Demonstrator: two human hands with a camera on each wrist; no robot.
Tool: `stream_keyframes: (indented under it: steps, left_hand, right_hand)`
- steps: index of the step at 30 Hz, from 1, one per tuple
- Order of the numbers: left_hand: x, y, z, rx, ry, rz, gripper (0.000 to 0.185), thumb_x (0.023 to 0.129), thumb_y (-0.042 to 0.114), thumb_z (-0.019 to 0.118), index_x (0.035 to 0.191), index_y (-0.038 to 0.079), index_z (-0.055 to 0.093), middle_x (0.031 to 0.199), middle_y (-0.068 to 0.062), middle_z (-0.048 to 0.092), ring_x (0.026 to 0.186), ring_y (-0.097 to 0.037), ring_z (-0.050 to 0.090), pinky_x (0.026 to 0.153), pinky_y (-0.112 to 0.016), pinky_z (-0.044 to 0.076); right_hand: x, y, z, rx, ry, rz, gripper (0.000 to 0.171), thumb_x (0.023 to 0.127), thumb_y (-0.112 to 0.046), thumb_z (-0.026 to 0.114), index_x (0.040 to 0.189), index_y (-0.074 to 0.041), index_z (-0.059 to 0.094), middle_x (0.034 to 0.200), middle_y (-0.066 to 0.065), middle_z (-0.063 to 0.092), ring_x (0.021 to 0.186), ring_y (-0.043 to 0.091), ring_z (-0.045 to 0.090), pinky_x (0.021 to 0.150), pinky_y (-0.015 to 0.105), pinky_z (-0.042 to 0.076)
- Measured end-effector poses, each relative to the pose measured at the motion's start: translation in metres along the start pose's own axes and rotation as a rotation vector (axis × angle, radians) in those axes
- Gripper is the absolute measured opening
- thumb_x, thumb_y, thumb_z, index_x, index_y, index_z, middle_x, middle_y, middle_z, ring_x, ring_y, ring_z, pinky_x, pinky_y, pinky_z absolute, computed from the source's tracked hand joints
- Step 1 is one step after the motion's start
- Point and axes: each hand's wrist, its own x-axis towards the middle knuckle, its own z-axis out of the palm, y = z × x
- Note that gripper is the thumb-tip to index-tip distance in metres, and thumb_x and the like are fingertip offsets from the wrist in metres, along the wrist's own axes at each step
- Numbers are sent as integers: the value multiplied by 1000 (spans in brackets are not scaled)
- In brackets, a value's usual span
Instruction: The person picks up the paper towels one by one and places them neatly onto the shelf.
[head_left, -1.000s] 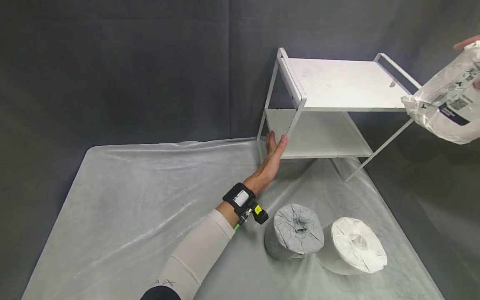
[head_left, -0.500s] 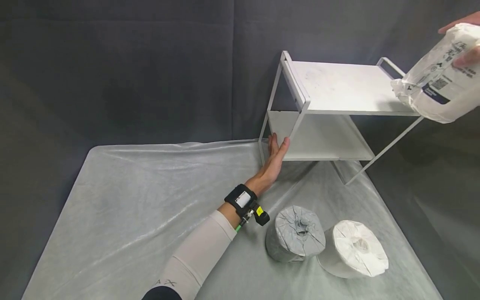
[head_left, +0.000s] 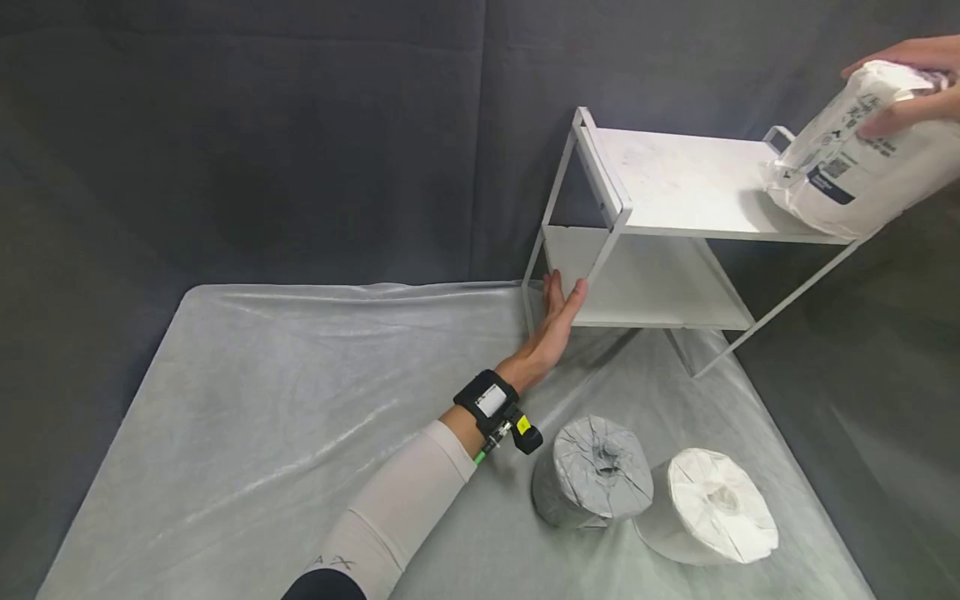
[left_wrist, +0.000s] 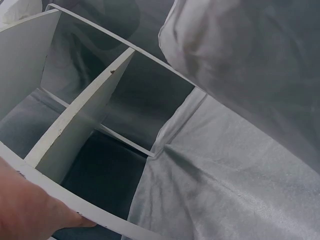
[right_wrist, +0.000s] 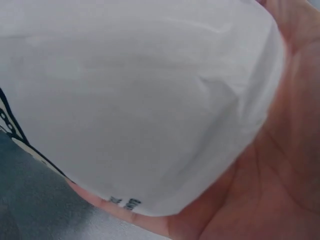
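The right hand grips a wrapped paper roll tilted over the white shelf's top right edge (barely touching). The left hand, fingers straight, steadies the shelf's front leg.

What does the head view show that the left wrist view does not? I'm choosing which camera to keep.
Only the head view shows the right hand gripping a wrapped white roll at the shelf's top tier, and two rolls on the sheet. Only the left wrist view shows the shelf's underside close up. Both show the left hand resting against the white shelf on the pale sheet.
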Motion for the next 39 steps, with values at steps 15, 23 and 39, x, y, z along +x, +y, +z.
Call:
stream_keyframes:
  steps: [15,23,39]
  left_hand:
    - [-1,3,2,1,0,-7,96,103,75,26,170,20,-14,174,0,-29,159,-18,-25,130,-51,-6]
    - [0,0,0,3,1,7,97,102,76,25,170,19,-14,174,-1,-28,159,-19,-24,130,-52,-5]
    - [0,0,3,8,-7,18,97,102,77,25,170,19,-14,175,-2,-27,160,-20,-23,131,-52,-4]
  right_hand:
    - [6,-24,4,14,36,32,82,97,-29,66,161,7,29,134,46,42,81,53,64,48,32,47]
    - [19,-25,2,-49,-8,49,87,100,-36,62,163,7,21,128,48,44,78,46,66,53,39,52]
    - [27,-25,16,-109,-26,24,89,99,-37,56,160,12,14,130,50,40,105,68,55,69,62,59]
